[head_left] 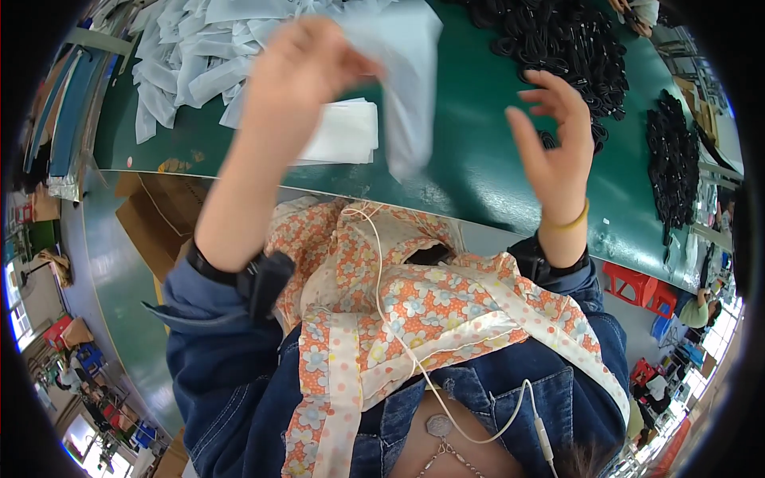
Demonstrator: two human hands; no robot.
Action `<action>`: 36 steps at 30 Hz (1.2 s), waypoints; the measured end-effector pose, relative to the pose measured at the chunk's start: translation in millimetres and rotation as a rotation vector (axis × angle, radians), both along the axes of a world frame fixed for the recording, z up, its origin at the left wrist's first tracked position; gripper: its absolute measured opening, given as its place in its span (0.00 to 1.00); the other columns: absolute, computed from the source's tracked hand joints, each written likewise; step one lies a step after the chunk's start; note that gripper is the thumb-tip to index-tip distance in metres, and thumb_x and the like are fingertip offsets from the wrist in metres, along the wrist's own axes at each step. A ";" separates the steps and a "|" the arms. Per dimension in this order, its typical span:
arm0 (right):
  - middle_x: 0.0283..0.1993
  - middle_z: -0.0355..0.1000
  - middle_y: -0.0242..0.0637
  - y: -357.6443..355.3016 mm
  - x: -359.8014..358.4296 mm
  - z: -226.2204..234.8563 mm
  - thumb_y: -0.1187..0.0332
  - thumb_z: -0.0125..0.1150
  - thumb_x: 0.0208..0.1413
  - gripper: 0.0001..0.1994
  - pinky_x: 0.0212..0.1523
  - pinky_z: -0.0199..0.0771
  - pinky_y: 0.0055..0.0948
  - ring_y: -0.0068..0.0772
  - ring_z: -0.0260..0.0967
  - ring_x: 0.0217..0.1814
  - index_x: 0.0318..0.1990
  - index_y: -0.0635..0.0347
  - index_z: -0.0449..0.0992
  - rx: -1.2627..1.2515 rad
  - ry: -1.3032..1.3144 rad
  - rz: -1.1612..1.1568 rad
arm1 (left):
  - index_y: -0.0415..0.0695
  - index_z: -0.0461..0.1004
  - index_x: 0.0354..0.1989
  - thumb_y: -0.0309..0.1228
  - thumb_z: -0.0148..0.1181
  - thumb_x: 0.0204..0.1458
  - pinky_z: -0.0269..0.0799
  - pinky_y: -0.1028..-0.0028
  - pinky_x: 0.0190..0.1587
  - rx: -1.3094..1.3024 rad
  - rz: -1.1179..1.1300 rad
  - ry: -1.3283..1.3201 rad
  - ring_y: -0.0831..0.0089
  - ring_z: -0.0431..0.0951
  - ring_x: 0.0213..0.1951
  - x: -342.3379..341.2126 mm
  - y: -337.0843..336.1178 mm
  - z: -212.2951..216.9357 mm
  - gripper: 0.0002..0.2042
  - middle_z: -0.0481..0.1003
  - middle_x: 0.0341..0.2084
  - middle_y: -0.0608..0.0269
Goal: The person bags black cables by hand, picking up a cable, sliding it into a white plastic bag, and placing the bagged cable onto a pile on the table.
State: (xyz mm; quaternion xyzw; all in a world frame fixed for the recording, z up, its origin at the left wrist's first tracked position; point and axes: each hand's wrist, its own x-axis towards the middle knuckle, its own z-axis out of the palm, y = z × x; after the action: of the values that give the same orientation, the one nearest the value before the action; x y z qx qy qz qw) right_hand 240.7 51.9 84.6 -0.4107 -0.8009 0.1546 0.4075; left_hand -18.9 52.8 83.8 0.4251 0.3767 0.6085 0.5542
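My left hand (311,60) is raised over the green table and pinches the edge of a translucent plastic bag (410,88). The bag hangs down to the right of the fingers, a little blurred by motion. Below it on the table lies a stack of white paper sheets (343,131), partly behind my left forearm. My right hand (558,147) is apart from the bag, fingers spread and holding nothing. It is nearest to a heap of black coiled cables (558,48) at the back right.
A large pile of similar translucent bags (195,56) covers the table's back left. More black cables (672,159) lie along the right side of the green table (470,187). A cardboard box (159,215) stands below the front edge at left, red stools (629,283) at right. Another person's hand (637,16) shows at the far right.
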 end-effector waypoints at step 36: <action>0.40 0.68 0.42 -22.9 -33.1 -87.6 0.75 0.66 0.41 0.20 0.40 0.70 0.36 0.44 0.66 0.41 0.46 0.64 0.73 -0.040 -0.315 0.115 | 0.35 0.70 0.30 0.24 0.57 0.52 0.67 0.69 0.33 0.048 0.068 0.870 0.61 0.71 0.28 -11.7 -40.3 -126.4 0.04 0.69 0.29 0.56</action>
State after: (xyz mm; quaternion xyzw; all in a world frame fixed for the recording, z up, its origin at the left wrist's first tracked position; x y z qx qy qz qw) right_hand 207.6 29.0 -3.0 -0.3913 -0.8737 0.1273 0.2594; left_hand -30.5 12.5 -42.6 0.6420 0.5745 0.3991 0.3137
